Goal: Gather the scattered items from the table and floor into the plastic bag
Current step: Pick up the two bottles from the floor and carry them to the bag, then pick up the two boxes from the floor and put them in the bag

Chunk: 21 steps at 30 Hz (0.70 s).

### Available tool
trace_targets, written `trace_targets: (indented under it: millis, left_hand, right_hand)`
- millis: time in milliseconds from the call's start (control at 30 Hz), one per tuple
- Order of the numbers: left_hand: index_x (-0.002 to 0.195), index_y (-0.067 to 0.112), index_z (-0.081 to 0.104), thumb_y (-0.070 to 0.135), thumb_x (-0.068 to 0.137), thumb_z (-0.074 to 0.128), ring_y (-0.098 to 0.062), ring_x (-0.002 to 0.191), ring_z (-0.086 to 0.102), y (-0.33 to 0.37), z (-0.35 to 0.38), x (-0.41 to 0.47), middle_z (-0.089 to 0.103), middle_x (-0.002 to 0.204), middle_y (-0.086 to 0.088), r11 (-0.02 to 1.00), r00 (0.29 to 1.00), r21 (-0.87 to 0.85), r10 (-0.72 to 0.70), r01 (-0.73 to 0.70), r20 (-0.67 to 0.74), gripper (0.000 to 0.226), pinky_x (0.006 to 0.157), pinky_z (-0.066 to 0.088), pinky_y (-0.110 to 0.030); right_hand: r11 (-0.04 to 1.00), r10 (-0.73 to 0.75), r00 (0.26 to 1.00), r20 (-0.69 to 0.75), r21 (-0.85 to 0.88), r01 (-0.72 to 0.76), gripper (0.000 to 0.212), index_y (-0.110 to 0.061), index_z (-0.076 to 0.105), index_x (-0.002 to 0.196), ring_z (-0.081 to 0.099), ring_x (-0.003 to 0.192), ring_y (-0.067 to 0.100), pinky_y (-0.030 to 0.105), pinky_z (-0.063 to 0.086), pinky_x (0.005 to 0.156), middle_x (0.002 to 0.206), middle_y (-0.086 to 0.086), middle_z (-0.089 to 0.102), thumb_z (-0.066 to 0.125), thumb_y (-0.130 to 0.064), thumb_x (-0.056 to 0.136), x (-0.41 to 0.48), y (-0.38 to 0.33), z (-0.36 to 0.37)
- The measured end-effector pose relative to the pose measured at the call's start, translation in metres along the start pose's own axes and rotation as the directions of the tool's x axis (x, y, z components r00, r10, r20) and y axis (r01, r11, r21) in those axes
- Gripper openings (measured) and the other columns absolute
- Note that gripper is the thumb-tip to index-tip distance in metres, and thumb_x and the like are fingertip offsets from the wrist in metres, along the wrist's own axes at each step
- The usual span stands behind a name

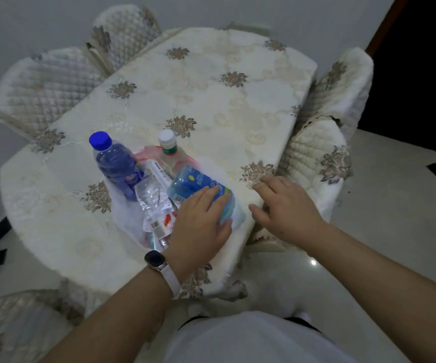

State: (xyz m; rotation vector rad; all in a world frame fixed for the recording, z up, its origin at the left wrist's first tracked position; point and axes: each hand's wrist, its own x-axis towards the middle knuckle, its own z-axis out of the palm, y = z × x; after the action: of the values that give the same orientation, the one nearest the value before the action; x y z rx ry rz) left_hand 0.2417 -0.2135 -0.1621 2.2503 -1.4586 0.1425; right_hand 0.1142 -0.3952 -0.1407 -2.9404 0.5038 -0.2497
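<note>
A thin white plastic bag [125, 218] lies on the table's near part with items in it. A blue-capped bottle [114, 163] leans at its left. A white-capped bottle [171, 150] stands at its back. Between them sit a crumpled clear bottle [151, 195] and small packets [159, 229]. My left hand [198, 226] rests flat on a blue pack [193, 184] at the bag's right side, fingers laid over it. My right hand [285, 208] hovers open above the table's right edge, holding nothing.
The table [211, 87] wears a cream embroidered cloth. Quilted covered chairs stand at the left [41, 85], back [125, 32] and right [329, 153], and another at the near left [15, 323]. Glossy tiled floor [395, 231] lies to the right.
</note>
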Motion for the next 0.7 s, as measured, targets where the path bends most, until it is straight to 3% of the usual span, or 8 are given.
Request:
trace_targets:
  millis: [100, 267, 400, 700]
  left_hand:
    - [0.130, 0.012, 0.060, 0.035, 0.088, 0.061, -0.033, 0.126, 0.053, 0.055, 0.014, 0.024, 0.057, 0.138, -0.012, 0.999, 0.999, 0.029, 0.021, -0.022, 0.032, 0.048, 0.101, 0.046, -0.049]
    - [0.129, 0.012, 0.061, 0.034, 0.089, 0.059, -0.037, 0.124, 0.054, 0.156, 0.052, 0.078, 0.058, 0.135, -0.014, 0.988, 0.988, 0.007, 0.154, -0.154, 0.018, 0.045, 0.100, 0.045, -0.050]
    - [0.131, 0.013, 0.060, 0.035, 0.089, 0.059, -0.035, 0.124, 0.054, 0.226, 0.078, 0.116, 0.058, 0.136, -0.013, 0.973, 0.975, 0.057, 0.221, -0.222, 0.038, 0.048, 0.103, 0.043, -0.050]
    - [0.132, 0.012, 0.059, 0.039, 0.091, 0.056, -0.034, 0.127, 0.051, 0.318, 0.126, 0.191, 0.055, 0.140, -0.011, 0.929, 0.923, 0.045, 0.358, -0.367, 0.142, 0.049, 0.100, 0.045, -0.049]
  right_hand:
    - [0.999, 0.042, 0.999, -0.022, 0.007, -0.041, 0.052, -0.014, 0.065, 0.118, 0.056, 0.111, 0.029, 0.043, 0.048, 0.087, 0.123, 0.008, 0.062, 0.045, -0.050, 0.087, -0.025, 0.047, -0.023]
    - [0.992, 0.128, 0.981, -0.146, 0.003, -0.129, 0.048, -0.013, 0.067, 0.116, 0.057, 0.108, 0.029, 0.039, 0.046, 0.086, 0.120, 0.007, 0.063, 0.049, -0.046, 0.087, -0.078, 0.151, -0.059]
    - [0.985, 0.172, 0.973, -0.156, -0.002, -0.174, 0.048, -0.012, 0.067, 0.114, 0.058, 0.107, 0.031, 0.043, 0.048, 0.085, 0.120, 0.009, 0.063, 0.047, -0.047, 0.088, -0.117, 0.230, -0.079]
    - [0.947, 0.312, 0.921, -0.233, -0.005, -0.322, 0.051, -0.013, 0.065, 0.116, 0.056, 0.110, 0.030, 0.041, 0.044, 0.089, 0.120, 0.008, 0.063, 0.044, -0.049, 0.087, -0.171, 0.334, -0.113]
